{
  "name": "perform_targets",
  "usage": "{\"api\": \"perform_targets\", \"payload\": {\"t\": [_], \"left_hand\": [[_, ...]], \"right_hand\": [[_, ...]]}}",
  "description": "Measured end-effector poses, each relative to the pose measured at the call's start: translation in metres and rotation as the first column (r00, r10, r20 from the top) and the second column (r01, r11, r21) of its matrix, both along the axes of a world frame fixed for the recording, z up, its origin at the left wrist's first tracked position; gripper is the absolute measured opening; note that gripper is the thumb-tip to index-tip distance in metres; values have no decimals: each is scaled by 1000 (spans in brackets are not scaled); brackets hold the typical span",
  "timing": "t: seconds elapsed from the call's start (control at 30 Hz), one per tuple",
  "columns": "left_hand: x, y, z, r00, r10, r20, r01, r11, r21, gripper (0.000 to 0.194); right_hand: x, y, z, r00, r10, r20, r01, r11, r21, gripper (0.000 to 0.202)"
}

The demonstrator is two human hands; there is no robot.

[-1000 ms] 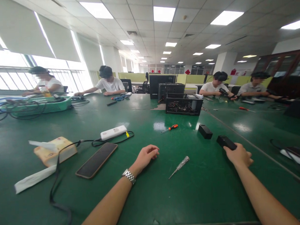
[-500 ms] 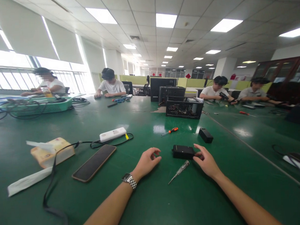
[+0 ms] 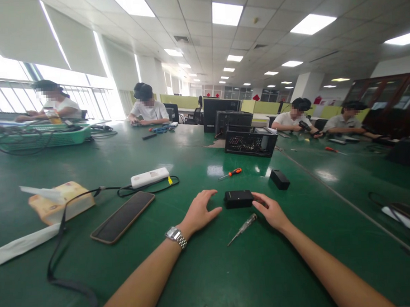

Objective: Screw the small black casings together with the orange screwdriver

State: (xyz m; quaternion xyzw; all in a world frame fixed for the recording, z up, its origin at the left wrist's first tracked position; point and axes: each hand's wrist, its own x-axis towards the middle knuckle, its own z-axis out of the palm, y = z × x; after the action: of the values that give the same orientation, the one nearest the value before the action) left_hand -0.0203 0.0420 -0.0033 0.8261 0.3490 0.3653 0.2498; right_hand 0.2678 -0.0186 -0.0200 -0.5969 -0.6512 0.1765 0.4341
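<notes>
A small black box point(image 3: 238, 199) lies on the green table between my hands, its long side towards me. My right hand point(image 3: 269, 211) is at the box's right end, fingertips against that corner and thumb apart below; I see no grip around it. My left hand point(image 3: 201, 210), with a metal watch at the wrist, hovers just left of the box. Its fingers and thumb are spread, holding nothing. Below the box lies a clear-handled screwdriver point(image 3: 242, 229), tip towards me. Behind is an orange-and-black screwdriver point(image 3: 231, 173), and a second black box point(image 3: 279, 179) stands to the right.
On the left lie a phone point(image 3: 123, 218), a white power strip point(image 3: 150, 177) with its cable, and a tissue pack point(image 3: 62, 202). Computer cases point(image 3: 248, 142) stand further back. A green basket point(image 3: 44, 138) holds cables. Several people sit around the table.
The black box has shifted a little left and turned straighter, with my right hand following at its end. My left hand has opened wider. The view has tilted slightly.
</notes>
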Motion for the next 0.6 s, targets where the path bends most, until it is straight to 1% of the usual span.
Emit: {"api": "perform_targets", "payload": {"t": [0.07, 0.17, 0.23, 0.3, 0.37, 0.43, 0.5, 0.6], "left_hand": [[-1, 1, 1, 1000, 5, -23, -6, 1000, -6, 61], [-1, 2, 3, 995, -25, -91, 24, 1000, -14, 73], [1, 2, 4, 987, -47, -156, 47, 999, -5, 78], [3, 3, 4, 979, -50, -197, 52, 999, 9, 79], [3, 4, 4, 979, -22, -204, 27, 999, 22, 74], [1, 6, 4, 981, 25, -192, -20, 999, 30, 66], [-1, 7, 3, 982, 51, -179, -44, 998, 39, 55], [-2, 9, 2, 987, 24, -162, -14, 998, 63, 45]], "right_hand": [[-3, 6, 0, 1000, 30, -5, -30, 1000, 9, 44], [-6, 9, 0, 996, 89, 6, -90, 996, 20, 42], [-8, 9, 1, 991, 135, 27, -135, 991, 22, 41], [-10, 10, 1, 984, 170, 49, -171, 985, 20, 41], [-11, 12, 1, 980, 187, 68, -188, 982, 16, 41], [-12, 19, -1, 981, 174, 84, -176, 984, 8, 39], [-11, 33, -4, 987, 121, 106, -121, 993, -2, 42], [-8, 64, -6, 985, 7, 173, -3, 1000, -22, 40]]}}
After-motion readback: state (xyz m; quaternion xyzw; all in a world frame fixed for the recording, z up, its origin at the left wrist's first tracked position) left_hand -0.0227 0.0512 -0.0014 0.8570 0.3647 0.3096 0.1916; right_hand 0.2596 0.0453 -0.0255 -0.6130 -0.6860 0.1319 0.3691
